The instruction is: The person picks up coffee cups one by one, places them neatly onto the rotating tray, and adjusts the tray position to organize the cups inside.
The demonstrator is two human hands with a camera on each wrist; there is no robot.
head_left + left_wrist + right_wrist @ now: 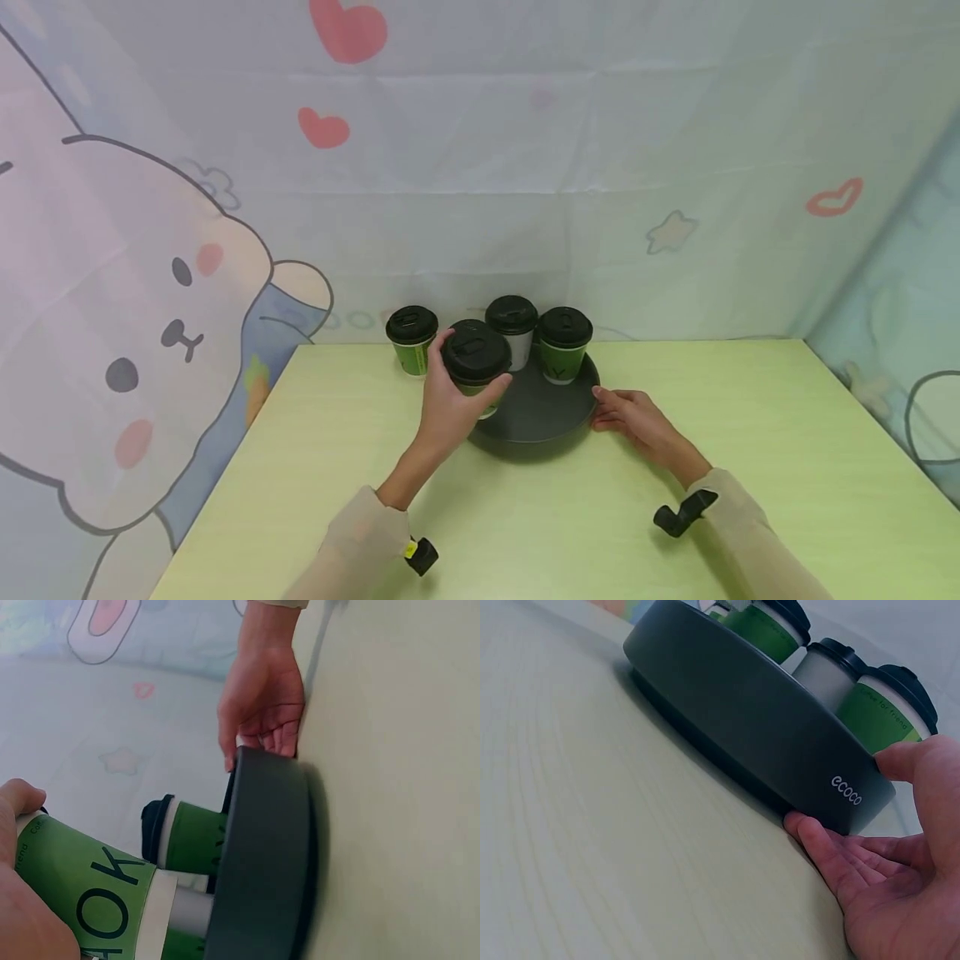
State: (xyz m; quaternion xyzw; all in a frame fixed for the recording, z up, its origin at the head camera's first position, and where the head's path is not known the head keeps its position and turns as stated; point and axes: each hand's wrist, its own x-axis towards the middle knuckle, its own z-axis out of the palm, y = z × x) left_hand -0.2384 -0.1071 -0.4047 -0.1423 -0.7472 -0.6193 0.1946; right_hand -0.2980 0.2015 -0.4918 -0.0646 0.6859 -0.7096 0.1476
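Observation:
My left hand (450, 410) grips a green paper coffee cup (476, 350) with a black lid, thumb and fingers round its sides. In the head view that cup overlaps the left part of a round dark grey tray (536, 410); in the left wrist view its green wrapper (101, 889) shows big dark letters. On the tray stand a white cup (519, 352) and a green cup (562, 360), both black-lidded. My right hand (637, 421) holds the tray's right side, thumb at the rim and fingers under the edge, near the "ecoco" mark (846, 790).
Another green cup (411, 340) with a black lid stands on the table left of the tray, close to the back edge. Behind the pale yellow-green table (540, 525) hangs a printed cloth (465, 167) with hearts and a cartoon animal.

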